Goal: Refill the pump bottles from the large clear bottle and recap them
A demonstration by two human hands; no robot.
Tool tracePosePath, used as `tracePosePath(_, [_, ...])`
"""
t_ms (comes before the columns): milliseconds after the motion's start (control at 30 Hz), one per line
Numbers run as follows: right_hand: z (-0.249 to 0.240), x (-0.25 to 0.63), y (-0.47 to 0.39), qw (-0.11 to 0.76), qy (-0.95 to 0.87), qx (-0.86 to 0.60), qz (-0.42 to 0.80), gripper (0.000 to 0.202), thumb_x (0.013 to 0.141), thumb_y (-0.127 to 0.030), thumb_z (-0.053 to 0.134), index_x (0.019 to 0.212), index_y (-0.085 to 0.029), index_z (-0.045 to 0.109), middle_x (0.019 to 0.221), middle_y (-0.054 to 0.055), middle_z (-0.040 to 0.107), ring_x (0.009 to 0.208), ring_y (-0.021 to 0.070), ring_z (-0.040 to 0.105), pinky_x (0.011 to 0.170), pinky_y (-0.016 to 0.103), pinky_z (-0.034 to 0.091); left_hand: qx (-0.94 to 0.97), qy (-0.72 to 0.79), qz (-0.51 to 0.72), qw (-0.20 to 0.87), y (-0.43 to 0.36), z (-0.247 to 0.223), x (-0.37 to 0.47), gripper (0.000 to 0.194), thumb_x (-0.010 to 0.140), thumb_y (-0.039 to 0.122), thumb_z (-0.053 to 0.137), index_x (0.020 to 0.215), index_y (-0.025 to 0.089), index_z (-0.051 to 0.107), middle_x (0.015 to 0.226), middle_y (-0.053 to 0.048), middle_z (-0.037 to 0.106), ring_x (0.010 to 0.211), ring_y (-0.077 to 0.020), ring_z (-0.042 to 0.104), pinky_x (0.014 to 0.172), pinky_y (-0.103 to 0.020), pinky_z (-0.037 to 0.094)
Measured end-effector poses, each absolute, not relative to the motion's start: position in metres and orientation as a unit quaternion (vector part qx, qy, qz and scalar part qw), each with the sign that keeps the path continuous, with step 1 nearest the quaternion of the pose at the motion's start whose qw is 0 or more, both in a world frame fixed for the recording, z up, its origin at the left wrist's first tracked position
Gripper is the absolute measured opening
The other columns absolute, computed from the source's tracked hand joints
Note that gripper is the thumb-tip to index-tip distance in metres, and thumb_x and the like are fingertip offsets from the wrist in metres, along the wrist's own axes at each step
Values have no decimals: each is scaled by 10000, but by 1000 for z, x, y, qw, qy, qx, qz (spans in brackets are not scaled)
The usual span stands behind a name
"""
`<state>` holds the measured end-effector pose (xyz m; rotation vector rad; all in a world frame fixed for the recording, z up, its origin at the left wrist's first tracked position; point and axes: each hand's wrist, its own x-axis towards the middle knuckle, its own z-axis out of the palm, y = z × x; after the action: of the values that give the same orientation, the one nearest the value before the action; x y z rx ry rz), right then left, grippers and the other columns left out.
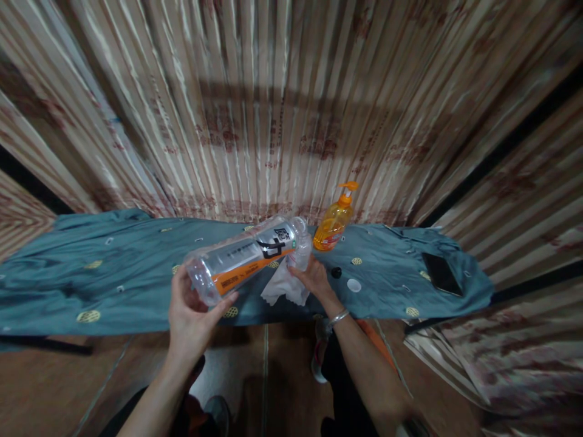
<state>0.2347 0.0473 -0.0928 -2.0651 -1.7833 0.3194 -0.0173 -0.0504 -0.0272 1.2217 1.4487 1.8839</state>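
My left hand [194,306] is wrapped round the base of a large clear plastic bottle [248,258] with a silver and orange label. The bottle lies tilted, its neck up and to the right. At that neck my right hand [314,276] grips a small clear container [300,252]; whether the two touch I cannot tell. Under the right hand a crumpled white tissue [285,288] rests on the cloth. Just beyond stands a pump bottle [334,224] of orange liquid. A small black cap [336,272] and a white disc [354,285] lie to the right.
A teal patterned cloth [132,267] covers the narrow table. Towards its right end lies a dark phone [441,273]. Striped curtains [255,121] hang behind and at both sides, with dark frame bars [505,139] at the sides.
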Motion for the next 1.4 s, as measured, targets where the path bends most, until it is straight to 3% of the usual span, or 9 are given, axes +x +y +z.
tracePosePath(200, [-84, 233, 46, 176, -622, -749, 142, 572, 955, -441, 817, 1412, -130, 667, 1237, 178, 846, 1195, 305, 814, 993, 315, 591, 443, 527, 683, 244, -50, -32, -20, 890, 516, 365, 1023, 1306, 250, 631, 1378, -140, 738, 1262, -384, 752, 992, -484, 693])
tracePosePath(367, [-83, 233, 45, 180, -621, -749, 143, 552, 959, -431, 819, 1403, -138, 671, 1244, 167, 844, 1196, 288, 812, 1007, 302, 585, 463, 528, 674, 232, -49, -34, -23, 892, 530, 384, 1030, 1323, 262, 639, 1377, -131, 743, 1176, -340, 782, 963, -459, 702])
tracePosePath(833, [-84, 234, 45, 175, -623, -747, 150, 583, 974, -441, 807, 1432, -118, 647, 1278, 186, 831, 1231, 298, 802, 1018, 315, 586, 446, 527, 682, 240, -50, -30, -20, 908, 517, 358, 1020, 1331, 262, 628, 1422, -146, 719, 1291, -393, 739, 1053, -527, 670])
tracePosePath(1033, [-84, 234, 46, 178, -622, -748, 148, 574, 954, -425, 827, 1426, -149, 651, 1271, 164, 837, 1235, 297, 802, 1044, 333, 595, 455, 529, 680, 225, -50, -29, -21, 897, 511, 367, 1027, 1312, 253, 641, 1371, -151, 743, 1228, -372, 761, 979, -489, 694])
tracePosePath(1233, [-79, 232, 44, 169, -623, -749, 153, 580, 972, -431, 815, 1428, -114, 649, 1291, 181, 830, 1247, 297, 797, 1056, 326, 586, 457, 529, 678, 225, -48, -32, -23, 902, 510, 396, 1030, 1312, 261, 639, 1382, -135, 736, 1263, -360, 748, 1047, -484, 664])
tracePosePath(1400, [-81, 232, 45, 171, -620, -752, 146, 571, 963, -440, 822, 1415, -132, 659, 1275, 178, 837, 1231, 294, 804, 1034, 320, 589, 451, 541, 674, 224, -48, -30, -22, 922, 499, 402, 1029, 1317, 250, 631, 1361, -141, 742, 1209, -354, 763, 1006, -479, 675])
